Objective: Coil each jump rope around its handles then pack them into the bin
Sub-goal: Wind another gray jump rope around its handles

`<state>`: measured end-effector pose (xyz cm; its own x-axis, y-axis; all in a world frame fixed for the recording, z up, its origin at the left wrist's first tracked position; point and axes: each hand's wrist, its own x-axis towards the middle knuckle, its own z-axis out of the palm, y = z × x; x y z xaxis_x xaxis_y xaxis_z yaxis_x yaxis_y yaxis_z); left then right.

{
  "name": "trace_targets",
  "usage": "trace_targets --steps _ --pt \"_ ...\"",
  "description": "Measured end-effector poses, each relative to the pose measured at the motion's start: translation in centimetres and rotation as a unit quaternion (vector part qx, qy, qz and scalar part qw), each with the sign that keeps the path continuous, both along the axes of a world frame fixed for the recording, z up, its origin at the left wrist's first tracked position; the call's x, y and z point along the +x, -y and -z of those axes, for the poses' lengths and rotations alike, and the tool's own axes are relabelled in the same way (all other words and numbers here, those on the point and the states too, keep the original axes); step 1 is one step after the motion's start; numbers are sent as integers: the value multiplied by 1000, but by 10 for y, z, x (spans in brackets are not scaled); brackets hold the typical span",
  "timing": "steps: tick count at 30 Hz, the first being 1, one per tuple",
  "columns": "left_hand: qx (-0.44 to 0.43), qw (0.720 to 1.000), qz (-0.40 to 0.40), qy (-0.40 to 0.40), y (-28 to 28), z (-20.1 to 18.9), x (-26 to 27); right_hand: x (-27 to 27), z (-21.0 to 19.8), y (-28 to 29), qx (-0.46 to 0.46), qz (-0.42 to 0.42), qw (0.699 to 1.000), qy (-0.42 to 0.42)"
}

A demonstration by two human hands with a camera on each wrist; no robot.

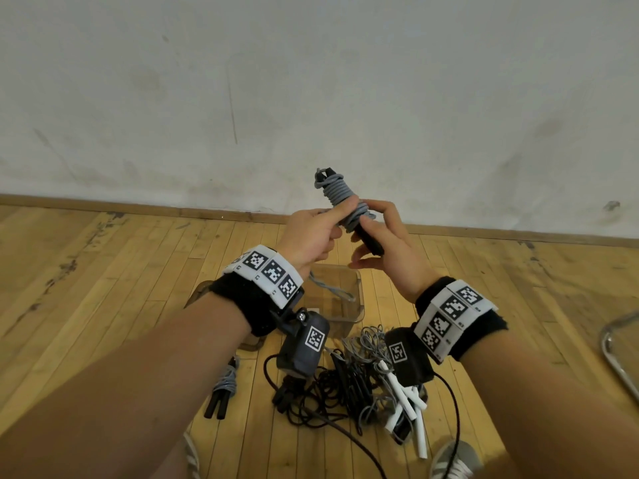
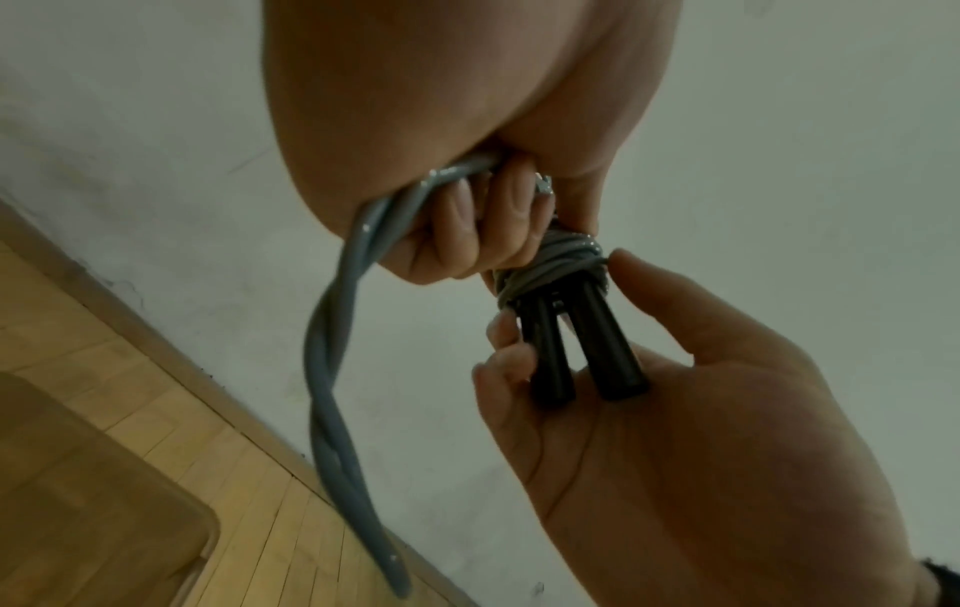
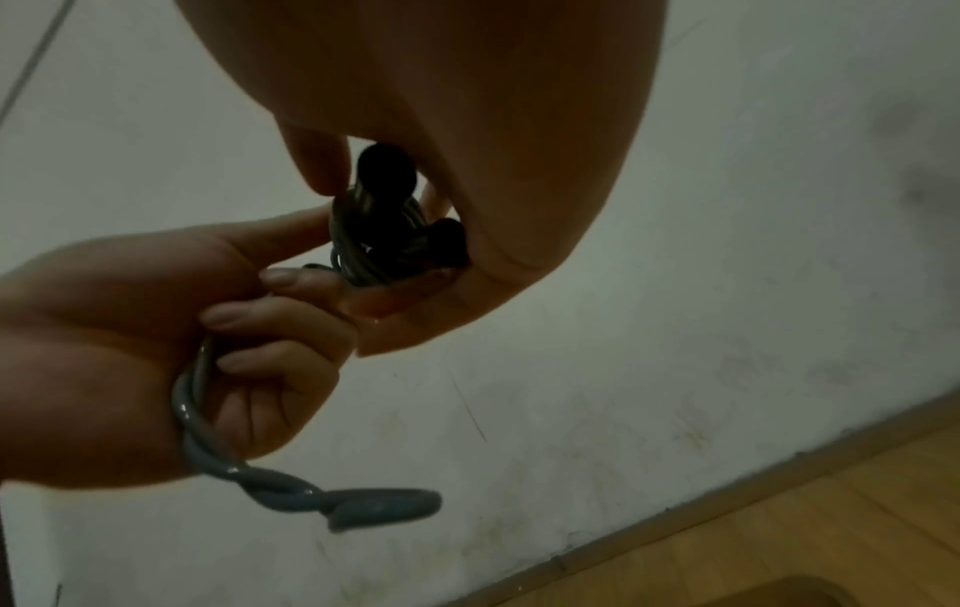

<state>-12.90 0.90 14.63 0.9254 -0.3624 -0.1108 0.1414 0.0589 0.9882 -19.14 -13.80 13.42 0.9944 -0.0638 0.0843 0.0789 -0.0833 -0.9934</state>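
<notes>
Grey jump rope [image 1: 340, 198], mostly coiled round its paired black handles [image 2: 574, 349], is held up in front of the wall, above the clear bin [image 1: 340, 305] on the floor.

Long axis of the bundle: tilted, coiled end up and away from the person, bare handle ends down and toward them.

Right hand [image 1: 387, 247]: fingers curled round the lower, bare part of the handles; it sits below and on the near side of the coils.

Left hand [image 1: 311, 236]: fingers closed on the rope, thumb on the coils; it sits left of the bundle.

A doubled, twisted tail [image 2: 332, 390] hangs from the left fist, not yet wound.

Judgement: the last turns fall to the left hand, carried round the axis the right hand fixes; tail must go on just above the right fingers.

On the floor nearer the person: one coiled rope [image 1: 224, 385], and a tangled pile [image 1: 363, 382] of ropes.
</notes>
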Motion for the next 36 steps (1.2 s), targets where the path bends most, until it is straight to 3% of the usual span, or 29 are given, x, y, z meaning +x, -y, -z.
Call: trace_targets --steps 3,7,15,21,28,30,33,34,36 --pt "-20 999 25 -6 0 -2 -1 -2 -2 0 50 -14 998 -32" --pt "2 999 35 10 0 0 -2 0 -2 10 28 2 1000 -8" --pt "32 999 4 38 2 3 -4 3 3 18 -106 62 991 50" --pt "81 988 -36 123 2 5 -7 3 9 24 -218 105 967 75" --pt "34 994 -51 88 6 4 -6 -1 9 15 -315 133 933 115" --pt "15 995 -62 79 6 3 -6 -1 6 12 -282 123 945 109" --pt "6 997 -36 74 3 0 -5 -5 -7 9 -83 57 994 51" --pt "2 997 -28 73 2 -1 -4 -6 -11 11 -23 33 999 22" --pt "0 997 -20 69 1 -2 -5 -9 -17 13 15 -10 999 -31"
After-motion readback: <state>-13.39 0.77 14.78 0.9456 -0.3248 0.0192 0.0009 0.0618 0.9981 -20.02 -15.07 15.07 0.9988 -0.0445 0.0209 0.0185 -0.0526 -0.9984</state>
